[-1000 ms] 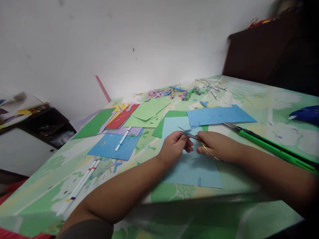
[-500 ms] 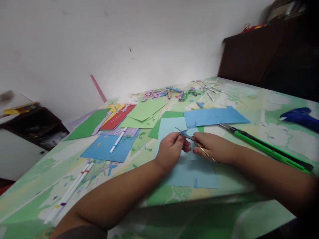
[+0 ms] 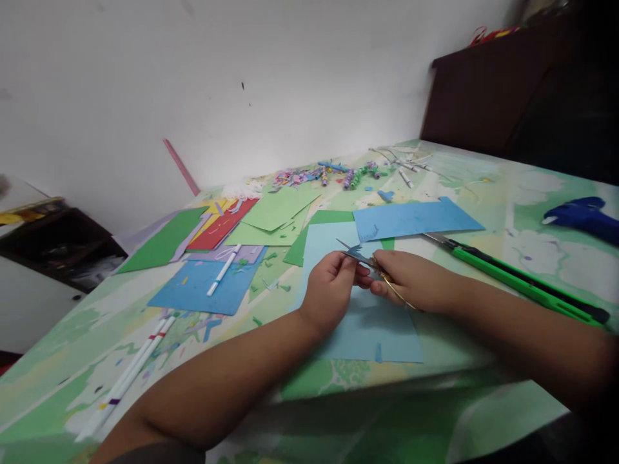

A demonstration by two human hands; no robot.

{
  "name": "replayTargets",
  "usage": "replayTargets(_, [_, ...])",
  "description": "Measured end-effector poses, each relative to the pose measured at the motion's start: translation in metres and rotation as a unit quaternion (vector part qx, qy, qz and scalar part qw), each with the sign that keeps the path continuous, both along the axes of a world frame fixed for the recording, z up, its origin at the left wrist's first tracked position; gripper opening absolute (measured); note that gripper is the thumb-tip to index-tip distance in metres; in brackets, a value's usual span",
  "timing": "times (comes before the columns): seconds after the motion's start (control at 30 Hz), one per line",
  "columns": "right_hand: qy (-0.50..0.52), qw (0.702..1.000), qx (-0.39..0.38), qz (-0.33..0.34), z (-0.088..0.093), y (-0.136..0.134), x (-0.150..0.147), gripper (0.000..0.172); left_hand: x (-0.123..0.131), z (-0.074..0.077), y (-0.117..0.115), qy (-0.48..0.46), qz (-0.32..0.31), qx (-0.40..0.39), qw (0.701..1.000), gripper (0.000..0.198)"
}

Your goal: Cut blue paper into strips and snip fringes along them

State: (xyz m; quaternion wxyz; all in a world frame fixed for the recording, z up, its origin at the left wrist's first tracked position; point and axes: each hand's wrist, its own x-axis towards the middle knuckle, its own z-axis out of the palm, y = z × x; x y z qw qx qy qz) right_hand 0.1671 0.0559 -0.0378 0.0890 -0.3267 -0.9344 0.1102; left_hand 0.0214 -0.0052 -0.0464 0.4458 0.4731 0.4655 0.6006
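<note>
Left hand: centre of the frame, its fingertips pinched on a small blue paper piece.
Right hand: just right of the left, closed around the handles of the scissors.
Blue paper piece: centre of the frame, at the left fingertips and against the blades; darker than the paper below, with narrow points along its edge (too small to count).
Scissors: gold-coloured handles, grey blades directed to the upper left, the 2 tips apart.
Light blue sheet: flat beneath the hands, a darker scrap near its lower edge.
Blue strip: right of centre, overlapping the light blue sheet's top corner.
Green cutter: right of the frame, slanting below the strip.
White sticks: 2, side by side at lower left.
Compared with 1 second ago: both grips match; the gap between the hands has narrowed, and the tabletop items sit farther left in the frame.
</note>
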Motion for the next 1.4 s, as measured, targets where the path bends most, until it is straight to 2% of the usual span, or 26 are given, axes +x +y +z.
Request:
replayTargets(0.33, [-0.006,0.999,0.043,-0.01,-0.003,0.0,-0.001,0.035,0.002,0.0,0.001,-0.037,0.008,-0.02,0.999,0.015])
replayTargets(0.63, [0.009,1.0,0.021,0.008,-0.004,0.0,0.0,0.03,-0.003,-0.006,0.001,0.049,-0.012,0.03,0.998,0.018])
replayTargets(0.77, [-0.003,0.999,0.035,0.0,-0.004,-0.001,0.0,0.03,-0.004,-0.005,0.001,0.075,-0.014,0.038,0.996,0.018])
replayTargets(1.17, [-0.038,0.995,0.082,-0.032,-0.004,-0.002,0.0,0.038,-0.004,-0.001,0.0,0.092,-0.014,0.024,0.995,0.02])
replayTargets(1.4, [-0.055,0.994,0.08,-0.048,-0.003,-0.003,-0.001,0.037,-0.007,0.004,0.0,0.132,-0.018,0.007,0.991,0.02])
